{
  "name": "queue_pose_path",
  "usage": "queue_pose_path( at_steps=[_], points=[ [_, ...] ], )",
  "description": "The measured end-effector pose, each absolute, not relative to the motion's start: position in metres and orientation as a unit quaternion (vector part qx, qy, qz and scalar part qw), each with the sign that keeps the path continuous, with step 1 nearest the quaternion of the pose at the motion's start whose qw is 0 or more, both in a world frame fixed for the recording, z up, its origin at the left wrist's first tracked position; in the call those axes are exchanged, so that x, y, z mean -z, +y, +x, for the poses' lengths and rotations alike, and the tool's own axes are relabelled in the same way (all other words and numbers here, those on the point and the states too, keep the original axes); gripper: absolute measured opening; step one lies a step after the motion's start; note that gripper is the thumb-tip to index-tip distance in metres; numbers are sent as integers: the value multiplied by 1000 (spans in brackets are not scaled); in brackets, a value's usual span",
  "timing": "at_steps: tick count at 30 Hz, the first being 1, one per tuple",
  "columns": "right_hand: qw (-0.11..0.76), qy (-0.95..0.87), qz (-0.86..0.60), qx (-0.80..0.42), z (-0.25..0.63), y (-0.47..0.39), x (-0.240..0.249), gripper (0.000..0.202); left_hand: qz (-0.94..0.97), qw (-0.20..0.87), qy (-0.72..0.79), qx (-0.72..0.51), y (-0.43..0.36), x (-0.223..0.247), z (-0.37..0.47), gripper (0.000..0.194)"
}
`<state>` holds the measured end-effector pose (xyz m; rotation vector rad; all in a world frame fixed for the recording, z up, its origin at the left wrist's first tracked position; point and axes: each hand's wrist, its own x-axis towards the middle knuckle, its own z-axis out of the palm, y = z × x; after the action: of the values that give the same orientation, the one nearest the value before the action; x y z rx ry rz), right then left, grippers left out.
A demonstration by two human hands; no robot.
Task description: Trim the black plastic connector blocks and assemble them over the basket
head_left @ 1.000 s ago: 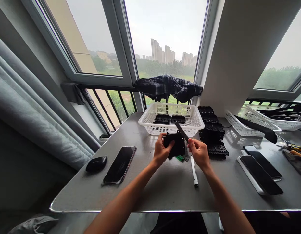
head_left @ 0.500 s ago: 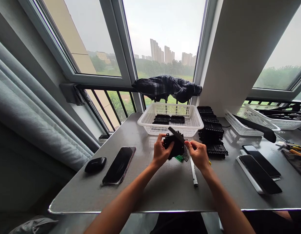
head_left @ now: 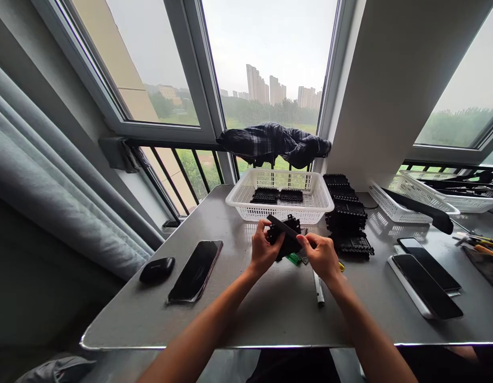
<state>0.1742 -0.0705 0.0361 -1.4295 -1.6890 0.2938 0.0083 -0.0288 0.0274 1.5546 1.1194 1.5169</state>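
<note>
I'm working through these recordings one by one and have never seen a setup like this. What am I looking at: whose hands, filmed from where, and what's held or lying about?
There is no machine here: these are a person's own bare hands, filmed by a camera worn on the head, looking forward and down. The left hand holds a black plastic part. The right hand grips a flat dark bar, perhaps a file, across that part. On the grey table stands a white plastic basket with similar black pieces inside; more are stacked to its right. A white marker lies near the right wrist, and a smartphone lies farther left.
</note>
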Motion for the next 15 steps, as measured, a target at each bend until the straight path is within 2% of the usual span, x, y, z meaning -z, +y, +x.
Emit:
queue_pose_path(
  at_steps=[5,9,15],
  points=[
    [484,-628,-598,-113,182,-69,-40,49,579,351,442,-588,-29,-28,8,34],
    [536,-580,-584,-190,186,-66,-43,48,552,372,429,-611,-26,-32,7,34],
    [512,-551,-574,-323,186,-64,-39,57,484,483,348,-642,-14,-27,5,42]
  ],
)
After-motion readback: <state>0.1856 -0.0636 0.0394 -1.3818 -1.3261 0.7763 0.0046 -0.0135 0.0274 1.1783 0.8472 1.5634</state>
